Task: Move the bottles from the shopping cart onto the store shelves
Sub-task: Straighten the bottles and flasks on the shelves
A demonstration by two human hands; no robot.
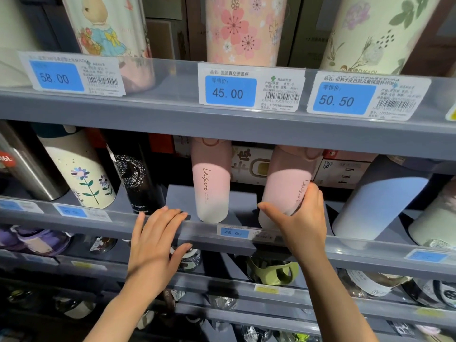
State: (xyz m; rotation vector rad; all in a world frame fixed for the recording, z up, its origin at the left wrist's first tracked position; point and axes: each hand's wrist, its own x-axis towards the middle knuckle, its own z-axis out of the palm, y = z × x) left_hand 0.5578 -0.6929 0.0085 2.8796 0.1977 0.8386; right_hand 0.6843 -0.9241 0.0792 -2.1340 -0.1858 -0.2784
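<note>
Seating the right-hand pink bottle [287, 191] on the middle shelf [148, 220], we have our right hand [299, 218] wrapped round its lower body, thumb at 9 o'clock of the base, fingers curled at 3 o'clock. It leans slightly; whether the base is fully down we can't tell, since the hand covers it.

Our left hand [155, 240] lies flat over the shelf lip with fingers straight, holding nothing, just bracing.

Likely step: set the bottle down and square it up. To do it well, we push the base back past the lip, stand it upright, and turn the "Leisure" script forward to match the twin pink bottle [212, 186] at 9 o'clock. Then loosen the fingers before drawing back, so we don't drag it with us.

Room:
- Clear gap between the two pink bottles, bare shelf floor there.
- Pale blue bottle [385, 206] close at 3 o'clock, leaning our way; our knuckles pass near it on exit.
- Upper shelf rail [172, 114] at 12 o'clock hides the cap, so little headroom for lifting. Slide, don't hoist.
- Boxes [343, 171] behind limit depth.
- Price tag 45.00 [234, 233] sits on the lip directly below.

Cart not in view.
</note>
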